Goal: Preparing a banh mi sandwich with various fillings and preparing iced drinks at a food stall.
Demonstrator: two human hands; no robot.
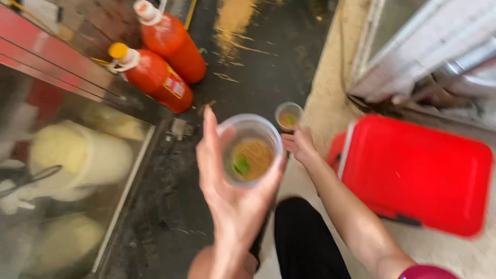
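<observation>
The left hand is raised in the middle of the view, fingers curled around a clear plastic cup; the thumb runs up the cup's left side and the other fingers wrap its right and near side. Looking straight down into the cup, there is a brownish-yellow filling at the bottom with a small green piece on top of it.

The right hand reaches farther out, just beyond and to the right of the held cup. Its fingers are bent and meet the near edge of a second, smaller clear cup that stands on the dark wet counter and holds the same brownish filling with a green bit. The view is blurred here, so whether the fingers actually grip that cup or only touch it cannot be told.

At the far left, two orange-red sauce bottles lie tilted on the counter, one with a yellow cap, the other with a white one. At the left, behind a glass pane, pale yellowish heaps show indistinctly. To the right, a red plastic lid or tray rests on a light surface, well apart from both cups
</observation>
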